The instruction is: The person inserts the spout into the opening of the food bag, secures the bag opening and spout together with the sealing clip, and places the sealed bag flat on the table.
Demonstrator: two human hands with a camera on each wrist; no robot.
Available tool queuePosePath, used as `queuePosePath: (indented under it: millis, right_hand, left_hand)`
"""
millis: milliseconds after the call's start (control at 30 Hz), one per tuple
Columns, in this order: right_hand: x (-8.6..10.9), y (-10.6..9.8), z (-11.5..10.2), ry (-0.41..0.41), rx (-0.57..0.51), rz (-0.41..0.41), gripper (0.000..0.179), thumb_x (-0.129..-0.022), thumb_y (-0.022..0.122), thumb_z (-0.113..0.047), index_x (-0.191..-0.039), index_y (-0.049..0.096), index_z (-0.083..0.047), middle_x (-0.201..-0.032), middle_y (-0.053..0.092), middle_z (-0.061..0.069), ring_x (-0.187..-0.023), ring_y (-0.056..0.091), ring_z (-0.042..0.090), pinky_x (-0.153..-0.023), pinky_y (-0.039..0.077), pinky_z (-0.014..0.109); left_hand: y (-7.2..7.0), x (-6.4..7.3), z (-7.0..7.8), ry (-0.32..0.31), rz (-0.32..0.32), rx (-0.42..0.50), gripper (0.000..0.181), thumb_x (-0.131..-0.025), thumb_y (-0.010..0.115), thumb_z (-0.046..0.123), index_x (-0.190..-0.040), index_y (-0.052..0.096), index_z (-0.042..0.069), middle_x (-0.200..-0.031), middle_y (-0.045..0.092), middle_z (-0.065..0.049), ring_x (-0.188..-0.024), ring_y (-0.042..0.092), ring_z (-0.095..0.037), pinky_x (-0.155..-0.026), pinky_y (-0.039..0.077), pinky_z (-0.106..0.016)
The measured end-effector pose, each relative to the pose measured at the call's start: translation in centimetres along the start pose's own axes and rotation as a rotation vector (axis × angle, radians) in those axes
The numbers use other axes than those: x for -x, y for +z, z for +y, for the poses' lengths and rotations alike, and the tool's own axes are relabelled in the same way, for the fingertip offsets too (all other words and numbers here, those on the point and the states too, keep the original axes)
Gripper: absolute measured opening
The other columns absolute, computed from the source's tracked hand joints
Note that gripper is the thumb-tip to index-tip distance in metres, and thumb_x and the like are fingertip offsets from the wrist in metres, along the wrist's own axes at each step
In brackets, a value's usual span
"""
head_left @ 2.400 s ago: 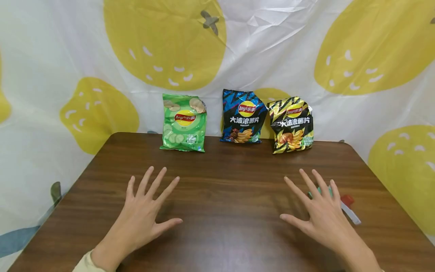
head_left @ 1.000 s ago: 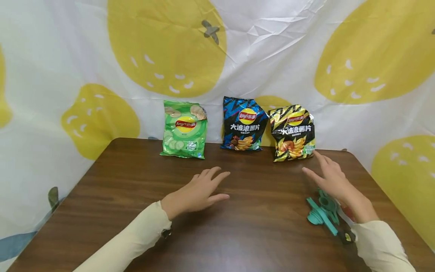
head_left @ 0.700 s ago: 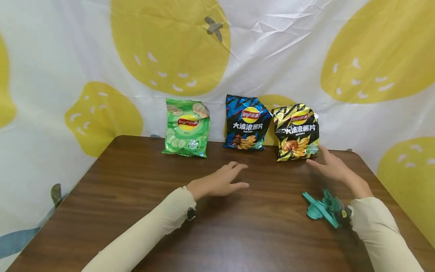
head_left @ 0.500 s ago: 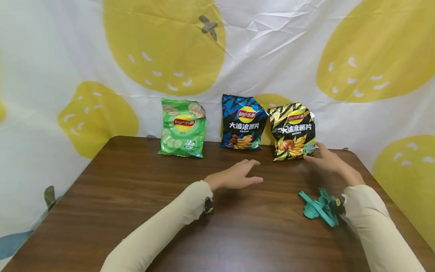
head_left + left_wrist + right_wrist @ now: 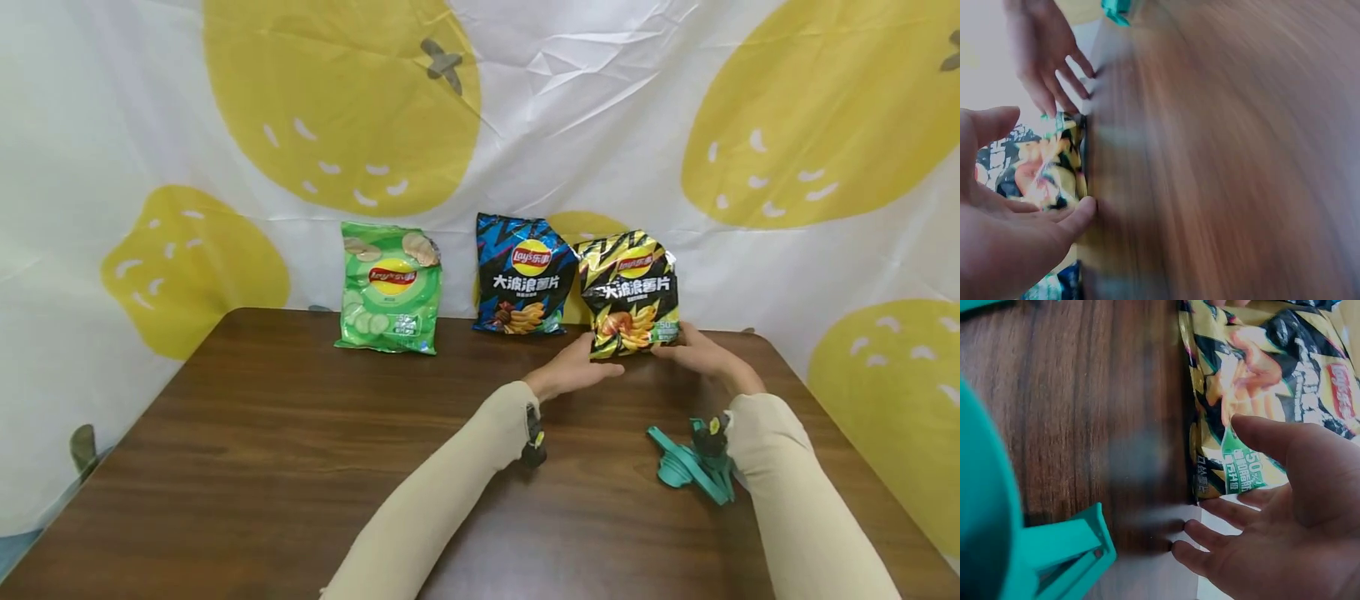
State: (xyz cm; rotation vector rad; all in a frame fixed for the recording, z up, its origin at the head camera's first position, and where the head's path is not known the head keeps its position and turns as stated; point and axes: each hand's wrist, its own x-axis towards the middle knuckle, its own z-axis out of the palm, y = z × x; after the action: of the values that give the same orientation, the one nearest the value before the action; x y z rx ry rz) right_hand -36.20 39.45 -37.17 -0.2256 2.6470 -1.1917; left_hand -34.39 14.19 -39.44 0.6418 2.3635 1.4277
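A yellow-and-black Lay's chip bag stands upright against the back cloth. At its lower left edge is my left hand, its fingers extended beside the bag and its thumb in front. My right hand is at the lower right edge; in the right wrist view its thumb overlaps the bag's front while the fingers spread past the bottom corner. Under my right wrist lie teal plastic clips with round spouts, partly covered by a wrist camera.
A blue-and-black chip bag stands close to the left of the yellow one, and a green chip bag is farther left. The brown wooden table ends at a lemon-print cloth.
Both hands have left their spread pose above the table and moved forward to the yellow-and-black bag, the left one also sweeping right. The bags stay where they stood.
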Motion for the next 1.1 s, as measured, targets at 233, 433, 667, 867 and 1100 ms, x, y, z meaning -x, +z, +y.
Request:
queuePosePath:
  millis: [233, 433, 667, 867, 1100]
  right_hand:
    - [1.0, 0.1, 0.0, 0.008, 0.113, 0.015, 0.059, -0.105, 0.049, -0.02, -0.143, 0.026, 0.019, -0.14, 0.039, 0.04, -0.131, 0.038, 0.053, -0.106, 0.034, 0.063]
    - [2.7, -0.1, -0.3, 0.056, 0.235, 0.065, 0.066, -0.105, 0.049, -0.029, -0.141, 0.028, 0.022, -0.137, 0.04, 0.043, -0.125, 0.044, 0.055, -0.099, 0.042, 0.06]
    - [4.1, -0.6, -0.4, 0.074, 0.167, 0.034, 0.061, -0.104, 0.051, -0.027, -0.132, 0.035, 0.024, -0.128, 0.047, 0.043, -0.113, 0.058, 0.05, -0.093, 0.051, 0.05]
    - [5.5, -0.4, -0.8, 0.046, 0.235, -0.001, 0.062, -0.104, 0.052, -0.03, -0.132, 0.035, 0.023, -0.126, 0.05, 0.04, -0.106, 0.062, 0.046, -0.089, 0.052, 0.051]
    - [7.7, 0.8, -1.9, 0.026, 0.332, 0.05, 0.061, -0.102, 0.055, -0.036, -0.129, 0.042, 0.018, -0.125, 0.053, 0.036, -0.114, 0.055, 0.046, -0.088, 0.049, 0.053]
  left_hand:
    - [1.2, -1.2, 0.1, 0.033, 0.084, 0.168, 0.064, -0.093, 0.069, 0.027, -0.147, 0.041, 0.006, -0.14, 0.05, -0.014, -0.12, 0.053, -0.022, -0.099, 0.045, -0.036]
    - [1.4, -1.3, 0.5, 0.015, 0.116, -0.014, 0.078, -0.092, 0.071, 0.028, -0.153, 0.029, 0.005, -0.142, 0.043, -0.017, -0.129, 0.046, -0.025, -0.103, 0.042, -0.034]
    - [1.4, -0.8, 1.2, 0.054, 0.097, -0.145, 0.077, -0.094, 0.069, 0.028, -0.153, 0.029, 0.001, -0.147, 0.043, -0.018, -0.137, 0.042, -0.025, -0.109, 0.038, -0.03]
    - [1.1, 0.3, 0.7, 0.091, 0.061, -0.137, 0.072, -0.095, 0.067, 0.026, -0.152, 0.03, 0.001, -0.146, 0.045, -0.017, -0.135, 0.044, -0.024, -0.108, 0.039, -0.03]
    - [0.3, 2.5, 0.9, 0.179, 0.032, -0.147, 0.064, -0.096, 0.066, 0.026, -0.149, 0.035, 0.003, -0.136, 0.05, -0.014, -0.124, 0.052, -0.021, -0.098, 0.045, -0.026]
